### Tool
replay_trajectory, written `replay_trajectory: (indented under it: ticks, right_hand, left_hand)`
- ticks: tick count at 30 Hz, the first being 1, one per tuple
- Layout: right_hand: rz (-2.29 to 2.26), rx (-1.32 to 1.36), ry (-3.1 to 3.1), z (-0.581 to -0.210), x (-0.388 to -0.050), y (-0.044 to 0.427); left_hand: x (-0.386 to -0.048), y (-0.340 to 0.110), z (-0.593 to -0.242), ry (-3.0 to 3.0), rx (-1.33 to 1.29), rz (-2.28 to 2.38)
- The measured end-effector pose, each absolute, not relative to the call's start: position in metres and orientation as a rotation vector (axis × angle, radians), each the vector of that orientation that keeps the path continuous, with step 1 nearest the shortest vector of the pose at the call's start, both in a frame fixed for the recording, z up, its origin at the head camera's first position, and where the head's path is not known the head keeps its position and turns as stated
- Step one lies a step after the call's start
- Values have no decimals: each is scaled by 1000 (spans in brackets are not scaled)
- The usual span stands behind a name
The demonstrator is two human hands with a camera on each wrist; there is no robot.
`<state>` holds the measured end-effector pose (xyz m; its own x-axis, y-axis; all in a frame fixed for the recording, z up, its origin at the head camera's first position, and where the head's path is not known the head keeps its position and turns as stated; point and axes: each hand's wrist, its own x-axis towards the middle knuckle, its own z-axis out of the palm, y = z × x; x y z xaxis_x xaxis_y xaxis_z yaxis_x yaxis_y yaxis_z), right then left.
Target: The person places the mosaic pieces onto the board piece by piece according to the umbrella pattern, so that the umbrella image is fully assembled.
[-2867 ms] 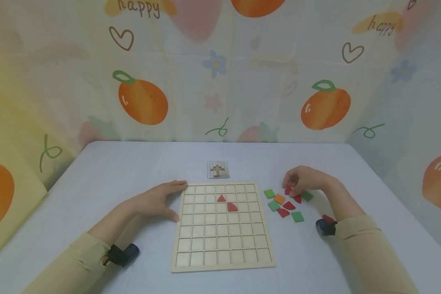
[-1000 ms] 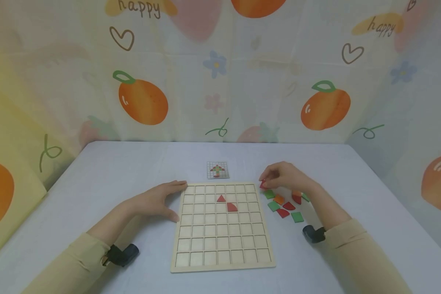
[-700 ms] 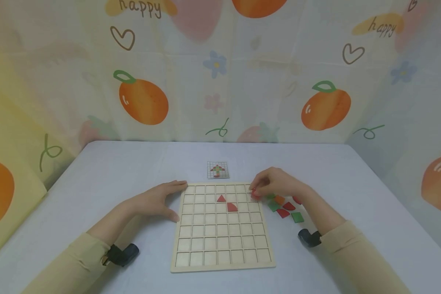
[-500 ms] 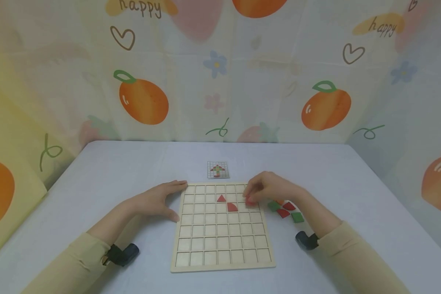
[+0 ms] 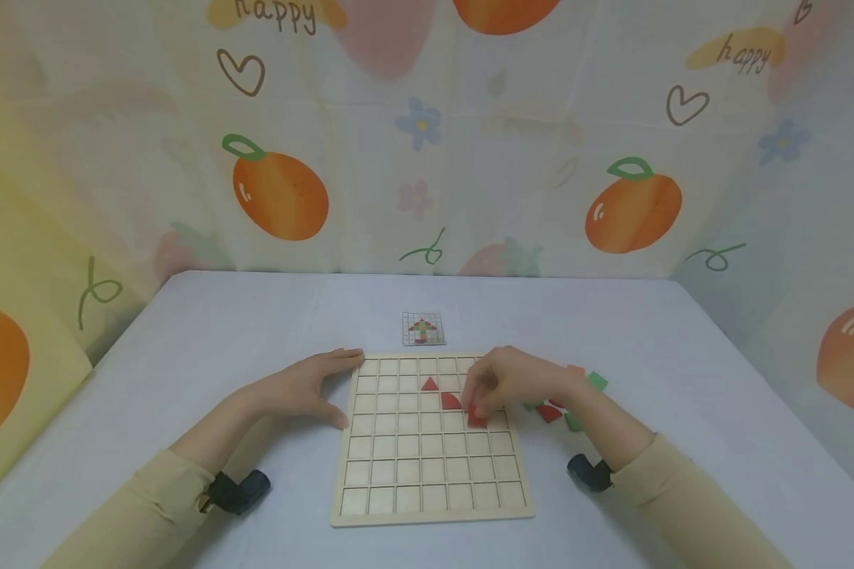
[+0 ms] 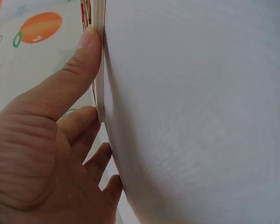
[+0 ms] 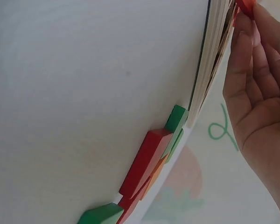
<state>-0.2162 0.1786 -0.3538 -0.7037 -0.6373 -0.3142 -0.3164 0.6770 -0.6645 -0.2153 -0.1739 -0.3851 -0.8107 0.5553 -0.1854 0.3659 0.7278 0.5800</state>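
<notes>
My right hand (image 5: 514, 378) pinches a red piece (image 5: 478, 417) over the right part of the wooden grid board (image 5: 397, 474). The right wrist view shows that red piece (image 7: 246, 7) between the thumb and fingertips of the right hand (image 7: 263, 88). On the board lie a red triangle (image 5: 430, 384) and, below and right of it, a red quarter-round piece (image 5: 451, 401). My left hand (image 5: 295, 389) rests at the board's left edge, its fingers and thumb extended. In the left wrist view, the thumb of the left hand (image 6: 46, 135) touches the board's edge (image 6: 99, 70).
Behind the board lies a small pattern card (image 5: 423, 329). Right of the board are loose pieces, among them a green one (image 5: 597, 381), an orange one (image 5: 576, 371) and a red one (image 5: 549, 413), partly hidden by my right hand and forearm. A patterned cloth (image 5: 455, 197) hangs behind the table.
My right hand picked a red piece out of the loose pieces and carried it left and nearer to me, over the board. My left hand has stayed at the board's edge.
</notes>
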Motion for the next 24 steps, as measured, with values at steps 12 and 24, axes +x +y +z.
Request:
replay_trajectory:
  ticks: [12, 24]
  right_hand:
    - [-758, -833, 2352, -356, -215, 175]
    - [-704, -831, 2389, -359, -216, 175]
  left_hand:
    - [-215, -173, -384, 2582, 733, 769]
    - [-216, -174, -385, 2581, 697, 768]
